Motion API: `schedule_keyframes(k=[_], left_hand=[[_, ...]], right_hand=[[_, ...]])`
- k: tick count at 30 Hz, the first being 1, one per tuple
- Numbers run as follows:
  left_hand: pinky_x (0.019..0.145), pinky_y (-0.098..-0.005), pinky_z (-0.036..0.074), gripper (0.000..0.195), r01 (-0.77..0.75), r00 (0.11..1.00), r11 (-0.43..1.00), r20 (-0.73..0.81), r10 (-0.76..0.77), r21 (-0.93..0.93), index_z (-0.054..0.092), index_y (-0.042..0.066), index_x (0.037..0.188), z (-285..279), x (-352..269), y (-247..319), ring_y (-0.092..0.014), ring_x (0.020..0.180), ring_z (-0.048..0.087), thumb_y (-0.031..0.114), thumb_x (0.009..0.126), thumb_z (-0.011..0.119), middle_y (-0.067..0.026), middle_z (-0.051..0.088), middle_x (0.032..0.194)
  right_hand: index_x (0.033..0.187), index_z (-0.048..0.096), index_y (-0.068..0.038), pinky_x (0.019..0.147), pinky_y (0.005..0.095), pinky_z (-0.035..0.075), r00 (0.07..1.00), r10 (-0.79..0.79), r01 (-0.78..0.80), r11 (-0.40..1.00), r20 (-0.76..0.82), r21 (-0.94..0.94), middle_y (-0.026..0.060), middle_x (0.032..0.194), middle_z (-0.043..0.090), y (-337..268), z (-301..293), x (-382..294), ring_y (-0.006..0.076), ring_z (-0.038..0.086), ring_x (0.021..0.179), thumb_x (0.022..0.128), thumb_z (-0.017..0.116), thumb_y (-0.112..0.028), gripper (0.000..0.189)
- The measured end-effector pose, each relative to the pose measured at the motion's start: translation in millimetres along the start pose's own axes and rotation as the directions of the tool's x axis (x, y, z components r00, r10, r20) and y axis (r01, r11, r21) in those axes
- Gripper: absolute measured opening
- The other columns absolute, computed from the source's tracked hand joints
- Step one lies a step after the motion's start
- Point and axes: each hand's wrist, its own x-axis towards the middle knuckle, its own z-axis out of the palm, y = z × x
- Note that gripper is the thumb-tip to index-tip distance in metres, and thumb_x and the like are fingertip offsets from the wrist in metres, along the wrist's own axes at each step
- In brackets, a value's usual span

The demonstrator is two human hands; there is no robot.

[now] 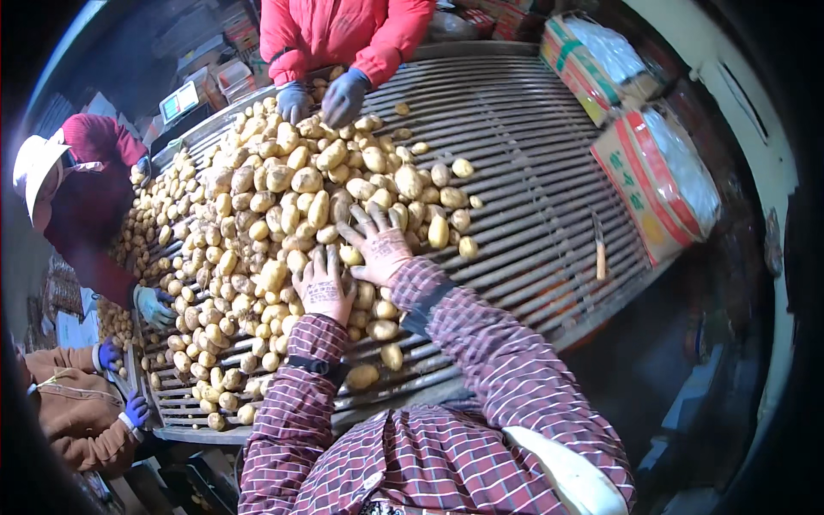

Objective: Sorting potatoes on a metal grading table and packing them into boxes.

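A large heap of potatoes (267, 206) lies on a slatted metal sorting table (515, 167) before me. My left hand (324, 286), in a pale orange work glove with dark fingertips and printed writing, rests flat on the near side of the heap. Just right of it and farther forward, my right hand (380, 248) wears a matching glove, its spread fingers over potatoes at the heap's right part. Both palms face down, so anything beneath them is hidden. Neither hand visibly grasps a potato. Two loose potatoes (362, 376) lie near the table's front edge.
Opposite, a person in a red jacket (344, 32) handles potatoes with grey gloves. Two more people work at left, one in a white cap (42, 170), one with purple gloves (135, 409). A wooden-handled knife (600, 257) lies right, beside printed cartons (647, 187). A scale (179, 103) stands back left.
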Motion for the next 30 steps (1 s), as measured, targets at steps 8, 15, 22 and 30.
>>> schedule_keyframes(k=[8, 15, 22, 30], left_hand=[[0.094, -0.0518, 0.043, 0.058, 0.102, 0.995, 0.993, -0.017, -0.101, 0.064, 0.062, 0.008, 0.119, 24.2, 100.2, 16.6, -0.037, 0.114, 0.056, 0.051, 0.08, 0.072, -0.0189, 0.061, 0.117], [0.092, -0.0417, 0.052, 0.046, 0.215, 0.97, 0.77, 0.219, -0.1, -0.601, 0.066, 0.016, 0.127, 34.5, 154.0, -6.4, -0.035, 0.104, 0.067, 0.043, 0.09, 0.066, -0.0228, 0.069, 0.109], [0.101, -0.0467, 0.046, 0.045, -0.046, 0.984, 0.895, 0.134, 0.117, -0.444, 0.069, 0.022, 0.122, 22.0, 51.8, 24.2, -0.034, 0.119, 0.059, 0.045, 0.083, 0.069, -0.0112, 0.062, 0.132], [0.104, -0.0548, 0.04, 0.059, -0.299, 0.929, 0.88, 0.097, 0.356, -0.371, 0.06, 0.02, 0.132, -15.0, -55.5, 51.5, -0.041, 0.128, 0.047, 0.035, 0.077, 0.073, -0.0088, 0.058, 0.136]], right_hand=[[0.146, 0.045, -0.03, 0.112, 0.0486, 0.036, 0.998, 0.043, -0.052, 0.977, 0.048, 0.206, 0.0162, 0.139, 0.054, 77.4, -1.8, 94.1, 0.0353, 0.046, 0.134, 0.072, 0.077, -0.047, 0.082], [0.136, 0.057, -0.018, 0.105, 0.043, 0.044, 0.952, 0.096, -0.188, 0.933, 0.29, 0.308, 0.0219, 0.126, 0.063, 144.3, -4.6, 129.5, 0.037, 0.059, 0.118, 0.075, 0.073, -0.053, 0.073], [0.13, 0.064, -0.022, 0.113, 0.0464, 0.035, 0.956, -0.047, -0.012, 0.98, 0.289, 0.199, 0.0149, 0.137, 0.056, 126.8, -25.1, 35.6, 0.0361, 0.045, 0.132, 0.075, 0.073, -0.059, 0.067], [0.126, 0.065, -0.021, 0.111, 0.0524, 0.032, 0.994, -0.003, 0.008, 0.999, 0.109, -0.04, 0.0064, 0.138, 0.055, 139.2, -37.9, -131.2, 0.0345, 0.045, 0.131, 0.074, 0.074, -0.053, 0.061]])
